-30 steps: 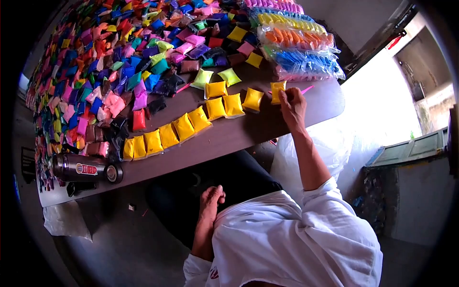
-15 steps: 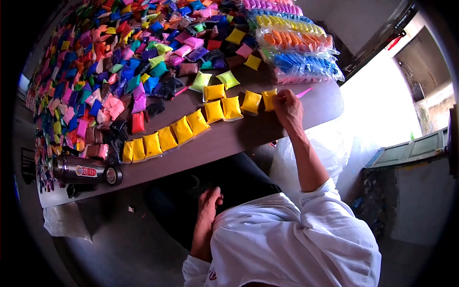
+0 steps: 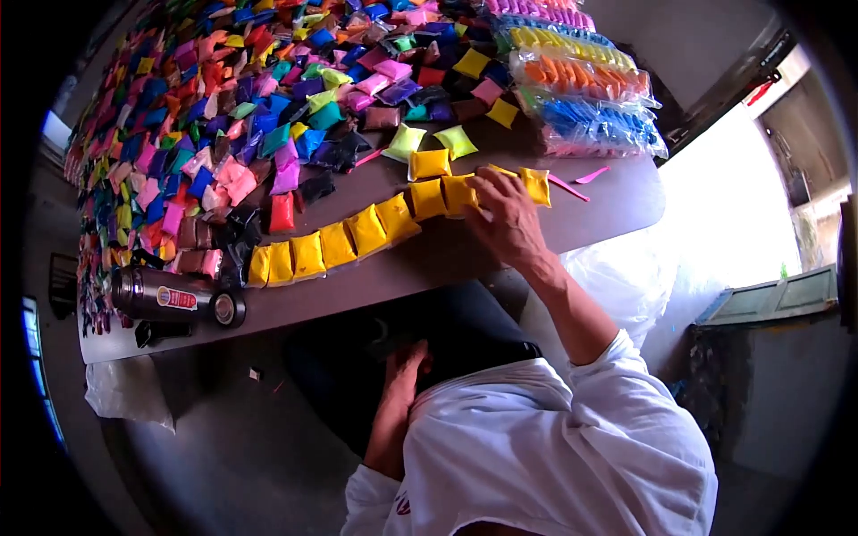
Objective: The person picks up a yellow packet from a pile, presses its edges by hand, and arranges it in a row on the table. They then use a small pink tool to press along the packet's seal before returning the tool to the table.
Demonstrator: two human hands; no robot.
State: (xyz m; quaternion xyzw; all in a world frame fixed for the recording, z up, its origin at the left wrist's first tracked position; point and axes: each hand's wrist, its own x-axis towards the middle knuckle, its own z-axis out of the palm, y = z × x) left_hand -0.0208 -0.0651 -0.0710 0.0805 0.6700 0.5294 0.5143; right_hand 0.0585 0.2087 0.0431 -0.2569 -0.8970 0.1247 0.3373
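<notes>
My right hand (image 3: 511,219) reaches over the right part of a curved row of yellow packets (image 3: 365,230), its bent fingers apart and touching the packets beneath. One yellow packet (image 3: 460,191) is partly covered by the thumb side, and another shows just beyond the fingertips. At the row's right end lies a yellow packet (image 3: 536,187), beside a pink plastic tool (image 3: 568,187). A single yellow packet (image 3: 430,164) sits above the row. My left hand (image 3: 408,362) rests on my lap, fingers loosely curled in with nothing visible in them.
A large heap of multicoloured packets (image 3: 241,116) covers the table's left and back. Clear bags of coloured plastic tools (image 3: 594,127) are stacked at the back right. A dark flask (image 3: 174,297) lies near the front left edge. White plastic sheeting (image 3: 617,272) hangs beyond the table's right side.
My right hand has moved left from the row's end packet, leaving it uncovered, onto the packets beside it, with its fingers spreading. My left hand stays on my lap. The view has shifted slightly.
</notes>
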